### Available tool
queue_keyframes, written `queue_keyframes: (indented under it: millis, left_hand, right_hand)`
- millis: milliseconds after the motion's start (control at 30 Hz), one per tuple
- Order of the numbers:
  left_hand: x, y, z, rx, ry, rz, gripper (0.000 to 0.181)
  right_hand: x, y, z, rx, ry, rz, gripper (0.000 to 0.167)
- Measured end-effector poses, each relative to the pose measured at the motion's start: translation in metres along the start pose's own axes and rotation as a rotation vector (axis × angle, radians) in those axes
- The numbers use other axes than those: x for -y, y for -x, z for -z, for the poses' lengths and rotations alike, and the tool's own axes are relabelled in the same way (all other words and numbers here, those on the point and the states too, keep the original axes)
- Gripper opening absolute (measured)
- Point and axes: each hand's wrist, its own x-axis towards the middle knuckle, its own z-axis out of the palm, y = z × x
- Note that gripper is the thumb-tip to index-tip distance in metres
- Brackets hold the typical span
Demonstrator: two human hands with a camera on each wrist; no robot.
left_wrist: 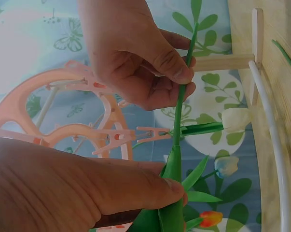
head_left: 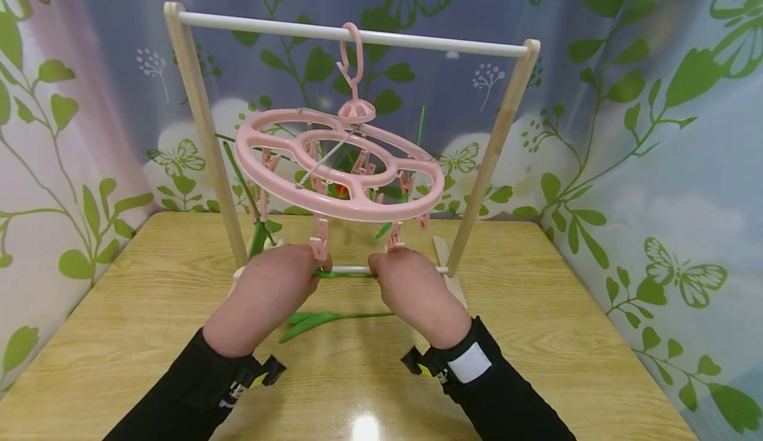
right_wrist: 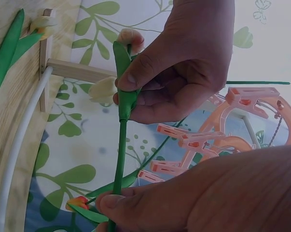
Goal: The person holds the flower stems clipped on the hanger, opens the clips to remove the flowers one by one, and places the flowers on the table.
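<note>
Beneath a round pink clip hanger (head_left: pixel 286 189), both hands hold one artificial tulip by its green parts. My left hand (head_left: pixel 271 285) pinches the tulip's leaves (right_wrist: pixel 128 99) between thumb and fingers. Farther along, my right hand (head_left: pixel 411 289) pinches the thin green stem (left_wrist: pixel 179 113), which runs straight between the hands. A pale pinkish bloom (right_wrist: pixel 131 38) shows just beyond the left fingers; whether it belongs to this stem I cannot tell. Pink clips (head_left: pixel 320 238) dangle close above both hands. From them hang other tulips, one white (left_wrist: pixel 236 119) and one orange-red (left_wrist: pixel 210 218).
The hanger hooks over the white top rod (head_left: pixel 441 42) of a wooden stand (head_left: pixel 497 143). A white lower bar (head_left: pixel 352 269) crosses just by the hands. Another tulip (head_left: pixel 318 322) lies on the wooden table (head_left: pixel 536 335) in front. A patterned curtain (head_left: pixel 673 163) surrounds the table.
</note>
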Motion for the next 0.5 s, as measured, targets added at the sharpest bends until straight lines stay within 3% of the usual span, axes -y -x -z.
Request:
queue_keyframes:
  millis: [300, 500]
  left_hand:
    - [0.0017, 0.0019, -0.0023, -0.048, -0.037, -0.044, 0.015]
    - [0.0029, 0.0003, -0.0054, -0.058, -0.035, -0.058, 0.016]
  right_hand:
    - [-0.0011, 0.0017, -0.0031, -0.040, 0.010, 0.043, 0.012]
    - [-0.0002, 0.0020, -0.0040, -0.013, -0.026, 0.035, 0.008]
